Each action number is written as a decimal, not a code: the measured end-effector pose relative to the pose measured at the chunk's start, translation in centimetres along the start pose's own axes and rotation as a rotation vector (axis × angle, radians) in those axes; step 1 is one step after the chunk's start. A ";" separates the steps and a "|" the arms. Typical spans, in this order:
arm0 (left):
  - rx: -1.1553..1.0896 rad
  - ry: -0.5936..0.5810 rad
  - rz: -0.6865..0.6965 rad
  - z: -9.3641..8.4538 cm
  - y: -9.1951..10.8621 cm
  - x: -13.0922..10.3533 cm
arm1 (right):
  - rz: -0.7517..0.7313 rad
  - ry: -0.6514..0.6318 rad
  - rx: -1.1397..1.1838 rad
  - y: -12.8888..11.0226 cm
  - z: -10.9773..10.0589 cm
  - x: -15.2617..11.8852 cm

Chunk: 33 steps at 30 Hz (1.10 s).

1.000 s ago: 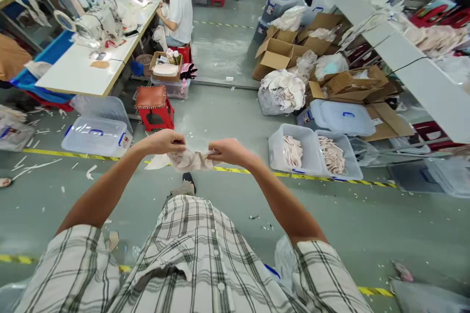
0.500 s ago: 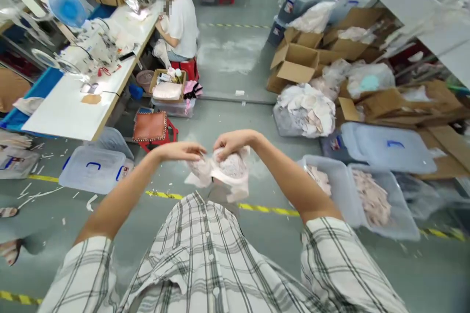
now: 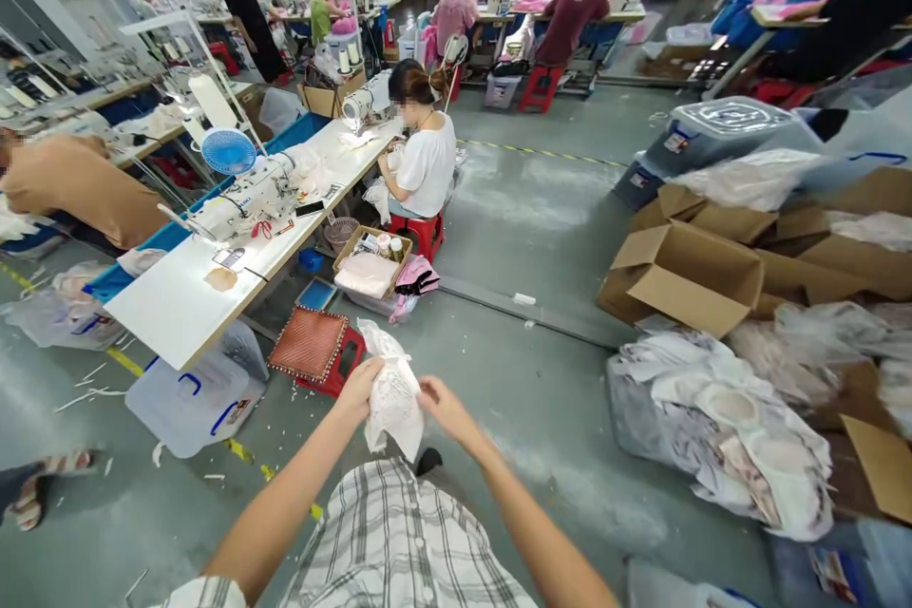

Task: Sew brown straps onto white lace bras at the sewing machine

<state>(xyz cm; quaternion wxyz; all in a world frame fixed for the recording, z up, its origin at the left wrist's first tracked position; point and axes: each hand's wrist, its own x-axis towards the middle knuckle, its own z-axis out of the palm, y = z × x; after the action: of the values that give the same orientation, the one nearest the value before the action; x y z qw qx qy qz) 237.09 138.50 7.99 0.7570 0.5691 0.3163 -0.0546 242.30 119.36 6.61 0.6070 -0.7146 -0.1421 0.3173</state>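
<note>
A white lace bra point(image 3: 396, 404) hangs in front of my body, above the floor. My left hand point(image 3: 360, 389) is closed on its left side. At its right edge, the fingers of my right hand point(image 3: 443, 407) are pinched together on the fabric. The bra is turned so that one patterned cup faces me; loose white cloth sticks up above it and droops below. Just beyond my left hand stands a red stool point(image 3: 313, 347) with a brown woven seat cover.
A sewing table point(image 3: 178, 294) with machines and a blue fan point(image 3: 228, 152) runs along the left. A seated person point(image 3: 427, 166) works at it. Opened cardboard boxes point(image 3: 688, 280) and a bin heaped with white garments point(image 3: 719, 418) line the right. A lidded plastic box point(image 3: 196, 404) sits left.
My view has lifted and shifted, so more of the workshop shows. The bra has turned from both cups spread out to a more upright, bunched hold. Both hands remain at it.
</note>
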 end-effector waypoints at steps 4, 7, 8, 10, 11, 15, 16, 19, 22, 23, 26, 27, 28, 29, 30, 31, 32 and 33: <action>-0.083 0.050 -0.073 -0.8 2.3 9.1 | 0.082 -0.111 0.166 1.2 2.6 6.7; -0.102 0.027 -0.076 -1.9 5.1 16.3 | 0.114 -0.150 0.247 0.3 2.5 13.0; -0.104 0.009 -0.074 -2.2 6.3 18.6 | 0.124 -0.165 0.269 -0.3 2.1 15.4; -0.101 -0.047 -0.080 -2.8 9.0 23.2 | 0.150 -0.182 0.322 -1.7 1.0 20.4; -0.097 -0.081 -0.088 -3.0 10.4 25.3 | 0.167 -0.177 0.358 -2.4 0.5 23.1; -0.049 -0.223 -0.114 -3.4 15.9 32.7 | 0.273 -0.131 0.546 -5.1 -1.6 34.2; -0.030 -0.253 -0.117 -3.5 17.1 34.3 | 0.300 -0.122 0.592 -5.6 -2.0 37.0; 0.031 -0.319 -0.118 -4.5 20.1 38.1 | 0.342 -0.066 0.704 -6.7 -2.9 44.6; 0.077 -0.353 -0.105 -6.4 22.4 40.6 | 0.348 -0.008 0.778 -7.8 -3.7 51.0; 0.092 -0.359 -0.098 -7.3 22.9 41.1 | 0.352 -0.004 0.793 -8.2 -4.0 52.9; 0.155 -0.341 -0.085 -9.6 24.0 42.6 | 0.377 -0.042 0.816 -9.3 -4.9 58.9; 0.179 -0.310 -0.077 -10.2 24.2 43.2 | 0.390 -0.069 0.817 -9.7 -5.3 61.0; 0.200 -0.262 -0.063 -10.6 24.4 44.0 | 0.405 -0.102 0.817 -10.0 -5.7 63.2; 0.217 -0.196 -0.041 -10.8 24.7 44.9 | 0.421 -0.139 0.816 -10.4 -6.2 65.5; 0.227 -0.117 -0.012 -10.9 25.0 46.0 | 0.439 -0.177 0.813 -10.8 -6.7 67.8; 0.232 -0.032 0.016 -10.7 25.4 47.2 | 0.457 -0.213 0.810 -11.1 -7.2 70.1; 0.229 0.049 0.039 -10.4 25.9 48.5 | 0.475 -0.245 0.808 -11.5 -7.8 72.4; 0.221 0.121 0.054 -10.0 26.6 49.9 | 0.492 -0.274 0.806 -11.9 -8.4 74.7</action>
<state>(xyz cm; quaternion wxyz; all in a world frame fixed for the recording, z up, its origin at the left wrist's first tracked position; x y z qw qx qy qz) 284.33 170.47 1.44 0.6703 0.6597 0.3381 -0.0341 306.32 159.39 -2.50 0.7181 -0.3868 0.0867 0.5720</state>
